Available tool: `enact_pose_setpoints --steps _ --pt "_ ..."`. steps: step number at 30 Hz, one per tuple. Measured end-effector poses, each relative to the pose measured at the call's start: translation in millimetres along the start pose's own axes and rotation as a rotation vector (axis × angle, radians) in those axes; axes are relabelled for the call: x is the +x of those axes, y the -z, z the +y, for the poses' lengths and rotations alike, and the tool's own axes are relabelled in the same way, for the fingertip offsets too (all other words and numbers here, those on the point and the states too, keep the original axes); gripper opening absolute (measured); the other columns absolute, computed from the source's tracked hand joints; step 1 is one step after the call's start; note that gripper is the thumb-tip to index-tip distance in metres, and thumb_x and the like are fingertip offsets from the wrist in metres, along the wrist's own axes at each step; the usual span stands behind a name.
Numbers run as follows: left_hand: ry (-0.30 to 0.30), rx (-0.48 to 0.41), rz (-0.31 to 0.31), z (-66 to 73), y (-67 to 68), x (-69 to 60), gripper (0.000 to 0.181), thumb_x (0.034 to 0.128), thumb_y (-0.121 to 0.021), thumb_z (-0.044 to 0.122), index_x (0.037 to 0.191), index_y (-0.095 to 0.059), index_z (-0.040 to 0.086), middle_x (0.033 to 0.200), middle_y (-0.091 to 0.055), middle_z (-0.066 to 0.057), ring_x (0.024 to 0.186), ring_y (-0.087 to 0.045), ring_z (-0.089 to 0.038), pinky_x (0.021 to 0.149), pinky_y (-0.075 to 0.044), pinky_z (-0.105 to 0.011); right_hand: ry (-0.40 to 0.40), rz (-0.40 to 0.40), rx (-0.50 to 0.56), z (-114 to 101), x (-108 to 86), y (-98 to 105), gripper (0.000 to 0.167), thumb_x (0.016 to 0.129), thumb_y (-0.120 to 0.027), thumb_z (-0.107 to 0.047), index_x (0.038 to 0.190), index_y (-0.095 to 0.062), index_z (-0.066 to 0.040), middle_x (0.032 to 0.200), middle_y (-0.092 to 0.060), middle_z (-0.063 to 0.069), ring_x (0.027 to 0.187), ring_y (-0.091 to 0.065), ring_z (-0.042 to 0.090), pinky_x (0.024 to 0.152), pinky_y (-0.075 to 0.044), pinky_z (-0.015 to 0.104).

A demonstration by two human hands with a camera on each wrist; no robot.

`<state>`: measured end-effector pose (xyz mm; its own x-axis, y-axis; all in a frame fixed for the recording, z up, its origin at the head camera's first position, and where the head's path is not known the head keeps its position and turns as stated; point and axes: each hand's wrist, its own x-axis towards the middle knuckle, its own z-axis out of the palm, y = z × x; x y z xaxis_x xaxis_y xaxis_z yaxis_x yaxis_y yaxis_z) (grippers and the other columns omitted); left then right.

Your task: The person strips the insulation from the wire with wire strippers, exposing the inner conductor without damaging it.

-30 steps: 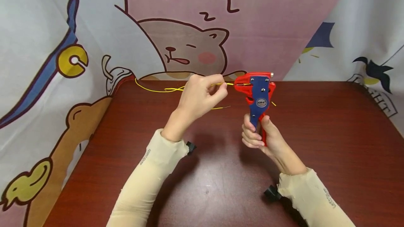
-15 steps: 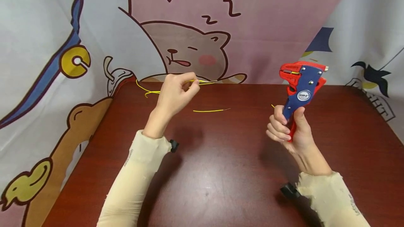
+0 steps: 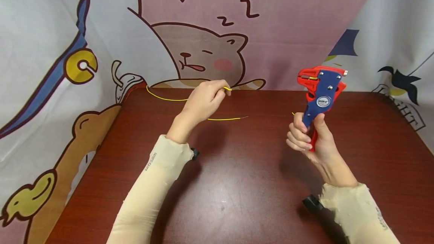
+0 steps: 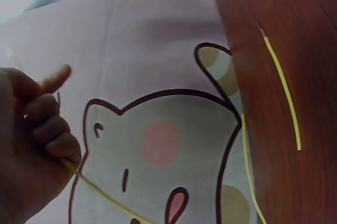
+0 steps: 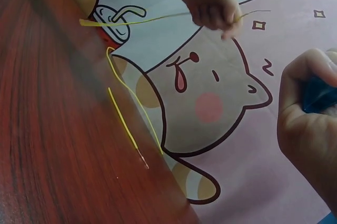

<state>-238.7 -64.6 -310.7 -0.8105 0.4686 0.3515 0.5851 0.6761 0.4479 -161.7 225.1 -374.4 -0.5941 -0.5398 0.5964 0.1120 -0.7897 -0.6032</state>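
Note:
In the head view my left hand [image 3: 205, 101] pinches a yellow wire [image 3: 228, 89] near one end, above the table's back edge; in the right wrist view a thin bare end sticks out beyond its fingertips. My right hand [image 3: 313, 134] grips the handles of a red and blue wire stripper [image 3: 323, 95], held upright to the right. A small yellow piece shows in the tool's red jaws. A short yellow wire [image 3: 223, 119] with a bared end lies on the table below the left hand.
Another yellow wire [image 3: 166, 98] runs along the back edge of the table [image 3: 220, 183]. A bit of yellow [image 3: 293, 113] shows beside the right fingers. A printed curtain [image 3: 281, 29] hangs behind the table and at both sides.
The wire has come out of the tool's jaws. My left hand moved left, then partly back right. My right hand moved right with the stripper, then stayed nearly still.

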Motion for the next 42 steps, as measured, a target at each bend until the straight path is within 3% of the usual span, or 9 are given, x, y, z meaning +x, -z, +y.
enact_pose_setpoints --steps 4,9,13,22,29,36,42 --pt "0.007 0.048 -0.066 -4.7 -12.5 10.6 0.034 0.1045 -0.038 0.011 0.122 -0.067 0.014 0.109 -0.062 -0.003 0.097 -0.059 -0.02 0.095 -0.046 -0.035 -0.008 -0.006 -0.001 -1.2 0.1 0.9 0.045 0.105 -0.043 -0.039 0.086 -0.036 0.0 0.061 -0.029 0.005 0.043 -0.026 0.014 0.04 -0.018 0.025" --pt "-0.006 0.153 -0.069 -15.4 -30.8 22.0 0.037 0.1057 -0.043 0.008 0.136 -0.062 0.015 0.109 -0.047 -0.008 0.094 -0.056 -0.021 0.086 -0.05 -0.031 -0.012 -0.023 0.006 -0.6 0.6 1.6 0.045 0.105 -0.043 -0.039 0.086 -0.035 0.0 0.061 -0.028 0.005 0.043 -0.026 0.014 0.04 -0.017 0.025" --pt "0.005 0.198 -0.08 -25.3 -43.7 30.3 0.034 0.1034 -0.05 0.007 0.13 -0.067 0.018 0.105 -0.05 -0.007 0.094 -0.058 -0.02 0.084 -0.051 -0.031 -0.016 -0.032 0.015 1.0 0.0 3.1 0.045 0.105 -0.042 -0.04 0.086 -0.035 0.0 0.062 -0.028 0.005 0.043 -0.025 0.014 0.04 -0.018 0.025" --pt "0.15 0.195 -0.168 -45.4 -78.1 50.0 0.018 0.0985 -0.063 0.016 0.114 -0.073 0.016 0.11 -0.064 -0.003 0.103 -0.067 -0.018 0.091 -0.053 -0.03 -0.033 -0.043 0.038 4.7 -3.9 9.0 0.044 0.106 -0.04 -0.04 0.087 -0.035 0.0 0.063 -0.029 0.004 0.044 -0.025 0.013 0.041 -0.017 0.025" --pt "0.243 0.217 -0.187 -60.8 -102.7 52.6 0.017 0.0963 -0.065 0.016 0.111 -0.074 0.016 0.109 -0.065 -0.003 0.102 -0.066 -0.018 0.086 -0.054 -0.031 -0.053 -0.046 0.033 8.3 -6.4 14.3 0.045 0.106 -0.037 -0.04 0.086 -0.034 0.0 0.062 -0.028 0.004 0.044 -0.024 0.012 0.041 -0.017 0.025" --pt "0.289 0.222 -0.186 -68.9 -112.4 51.7 0.016 0.096 -0.067 0.019 0.111 -0.073 0.017 0.112 -0.065 -0.001 0.103 -0.067 -0.017 0.087 -0.054 -0.031 -0.07 -0.029 0.023 8.8 -6.6 16.6 0.045 0.107 -0.035 -0.041 0.087 -0.035 -0.001 0.063 -0.028 0.004 0.045 -0.023 0.013 0.041 -0.016 0.025" --pt "0.302 0.188 -0.182 -75.7 -108.1 52.6 0.018 0.0968 -0.065 0.017 0.114 -0.072 0.017 0.115 -0.067 0.0 0.106 -0.067 -0.017 0.089 -0.054 -0.033 -0.077 -0.017 0.007 7.5 -6.5 19.4 0.044 0.107 -0.034 -0.041 0.086 -0.034 -0.002 0.063 -0.027 0.003 0.045 -0.023 0.012 0.042 -0.016 0.025"
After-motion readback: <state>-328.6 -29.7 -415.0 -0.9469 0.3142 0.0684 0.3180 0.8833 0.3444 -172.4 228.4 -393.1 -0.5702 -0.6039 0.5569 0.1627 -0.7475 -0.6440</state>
